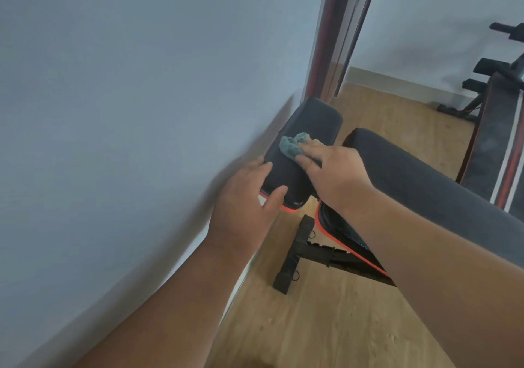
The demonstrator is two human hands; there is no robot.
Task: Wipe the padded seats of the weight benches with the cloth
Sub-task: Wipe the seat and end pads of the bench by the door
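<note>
On the left is a plain grey wall (113, 112). Just beside it the left hand (243, 197) grips the near left corner of the padded seat (309, 129); its fingers curl over the edge and the thumb lies on the near end. This black seat has a red trim below and stands close to the wall.

The grey-green cloth (292, 144) lies bunched on top of the seat, about in its middle. The right hand (331, 169) presses it down with flat, rather straight fingers, and part of the cloth shows beyond the fingertips.

Under the seat a black metal frame (297, 254) stands on the wooden floor (326, 325). To the right of the seat the long back pad (425, 180) of the same bench runs toward the lower right.

Behind the seat a dark red upright post (337, 41) rises. At the far right is a second bench (493, 141), black with red and white stripes, well apart from the hands.
</note>
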